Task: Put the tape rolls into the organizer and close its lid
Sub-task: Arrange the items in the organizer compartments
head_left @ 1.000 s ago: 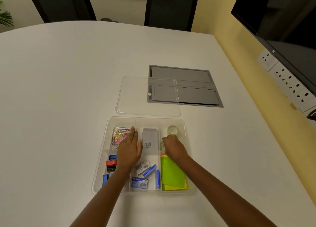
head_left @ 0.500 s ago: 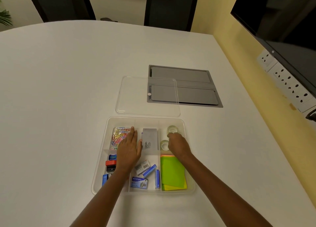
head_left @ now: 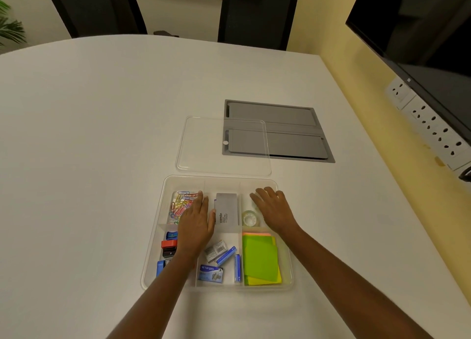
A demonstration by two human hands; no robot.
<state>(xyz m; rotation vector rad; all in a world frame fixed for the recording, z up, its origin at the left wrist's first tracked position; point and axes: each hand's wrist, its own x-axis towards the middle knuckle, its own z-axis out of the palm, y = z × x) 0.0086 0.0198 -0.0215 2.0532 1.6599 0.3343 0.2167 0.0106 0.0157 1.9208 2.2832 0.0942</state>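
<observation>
White surface carries the organizer (head_left: 153, 275), where the right hand (head_left: 274, 208) has let go of 1 tape roll (head_left: 249, 218) and moved past it, both hands empty and flat, lid (head_left: 204, 147) beyond the fingertips next.

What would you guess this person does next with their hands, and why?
Probably lift the right hand toward the clear lid, which lies flat on the table just beyond the organizer. One tape roll already sits in the far right compartment, that hand looks empty and spread, and no roll shows outside the organizer.
</observation>
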